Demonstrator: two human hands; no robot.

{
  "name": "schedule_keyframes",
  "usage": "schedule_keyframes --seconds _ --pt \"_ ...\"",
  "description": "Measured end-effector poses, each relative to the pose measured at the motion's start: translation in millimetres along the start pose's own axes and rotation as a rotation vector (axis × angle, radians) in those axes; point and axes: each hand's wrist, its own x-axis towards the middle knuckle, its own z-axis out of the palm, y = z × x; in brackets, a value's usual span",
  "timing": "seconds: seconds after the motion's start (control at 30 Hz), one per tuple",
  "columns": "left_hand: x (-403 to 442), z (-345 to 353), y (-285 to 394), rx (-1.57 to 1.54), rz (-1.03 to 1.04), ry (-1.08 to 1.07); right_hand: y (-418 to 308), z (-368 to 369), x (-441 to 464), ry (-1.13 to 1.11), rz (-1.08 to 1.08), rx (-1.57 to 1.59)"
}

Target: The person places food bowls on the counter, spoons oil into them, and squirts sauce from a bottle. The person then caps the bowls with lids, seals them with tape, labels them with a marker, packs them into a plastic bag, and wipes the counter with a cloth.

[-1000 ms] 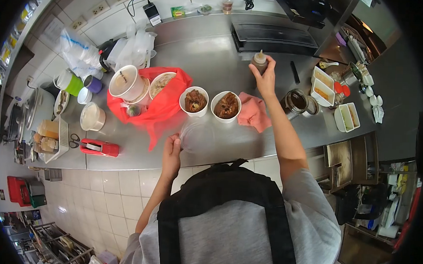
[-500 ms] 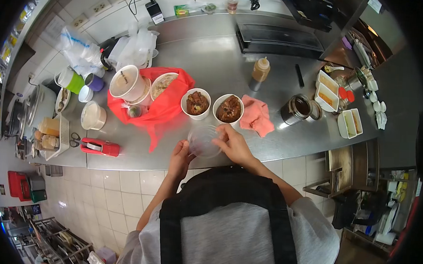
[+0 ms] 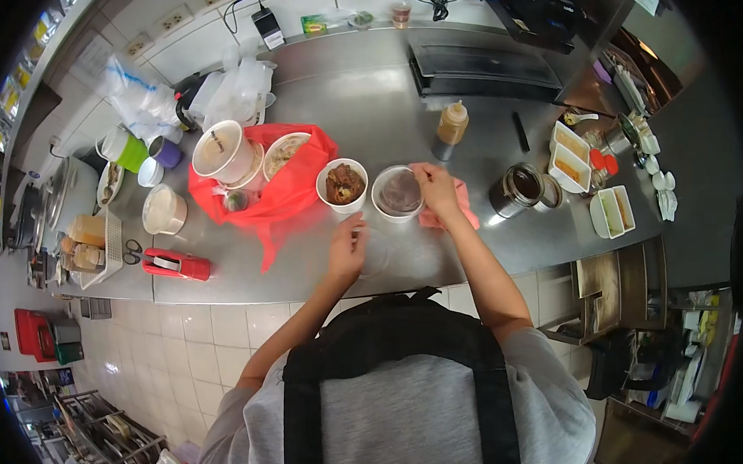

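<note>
My right hand (image 3: 436, 189) pinches the edge of a clear plastic lid (image 3: 400, 192) that lies over the right white paper bowl (image 3: 395, 217). Brown food shows dimly through it. My left hand (image 3: 348, 246) is low over the counter, in front of the left bowl, its fingers partly curled at the edge of a second clear lid (image 3: 376, 255), which is faint against the steel. The left white bowl (image 3: 341, 199) is uncovered and holds dark brown meat. A pink cloth (image 3: 469, 210) lies partly under my right wrist.
On the left, a red plastic bag (image 3: 261, 206) surrounds several white tubs, near a red tape dispenser (image 3: 176, 264) and scissors (image 3: 132, 252). A squeeze bottle (image 3: 451, 129), a dark jar (image 3: 518, 191) and white sauce trays (image 3: 570, 158) stand to the right.
My right hand has moved forward and right, bringing one clear lid over the right bowl. My left hand has shifted slightly forward and right, beside the other lid.
</note>
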Motion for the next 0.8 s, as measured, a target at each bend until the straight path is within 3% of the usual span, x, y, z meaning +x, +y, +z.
schedule_keyframes --seconds 0.07,0.17,0.27,0.47,0.8 --pt "18.0 19.9 8.0 -0.160 -0.118 -0.040 -13.8 1.1 -8.5 0.069 -0.098 -0.240" --pt "35.9 35.5 23.1 -0.069 -0.152 0.020 -27.9 3.7 -13.6 0.102 -0.079 -0.298" --pt "43.8 35.6 33.9 0.110 -0.057 -0.005 -25.6 10.2 -13.4 0.151 -0.153 -0.350" --pt "51.7 35.7 27.2 0.203 -0.053 -0.095 -19.7 13.1 -12.0 0.140 -0.145 -0.387" --pt "50.6 34.0 21.2 0.175 0.000 -0.059 -23.0 19.6 -17.2 0.177 -0.182 -0.358"
